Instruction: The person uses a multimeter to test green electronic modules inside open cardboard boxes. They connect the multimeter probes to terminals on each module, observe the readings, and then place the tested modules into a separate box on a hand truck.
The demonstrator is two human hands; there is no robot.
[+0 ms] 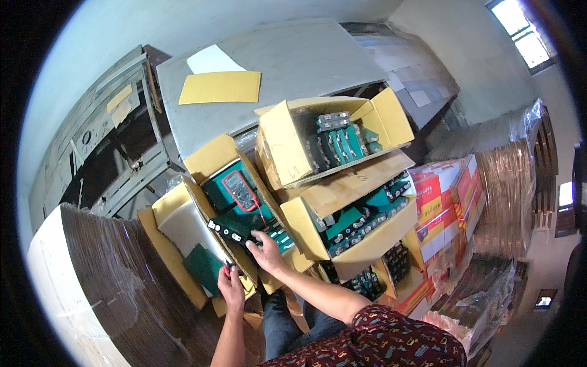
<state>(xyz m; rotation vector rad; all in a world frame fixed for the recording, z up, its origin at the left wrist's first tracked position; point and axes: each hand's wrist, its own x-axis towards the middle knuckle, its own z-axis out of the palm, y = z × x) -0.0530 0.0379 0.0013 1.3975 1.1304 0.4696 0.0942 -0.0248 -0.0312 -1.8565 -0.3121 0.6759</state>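
My left hand (232,290) pinches a red test probe (227,270) beside the near wall of an open carton (217,142). My right hand (268,253) has its fingers closed on the end of a battery (225,231) with a dark top and bright terminals, tilted over that carton. Inside the carton, a red-and-grey multimeter (240,189) rests on a green surface. A red lead (263,218) runs from it toward my right hand. More green batteries (282,239) lie partly hidden below my hands. A dark green panel (203,268) stands in the carton at left.
Two open cartons of green batteries, an upper one (345,142) and a lower one (364,223), stand at right. Red-and-white boxes (437,196) are stacked beyond. Flattened cardboard (116,269) is piled at left. Yellow cardboard (220,87) lies on the grey table (293,67).
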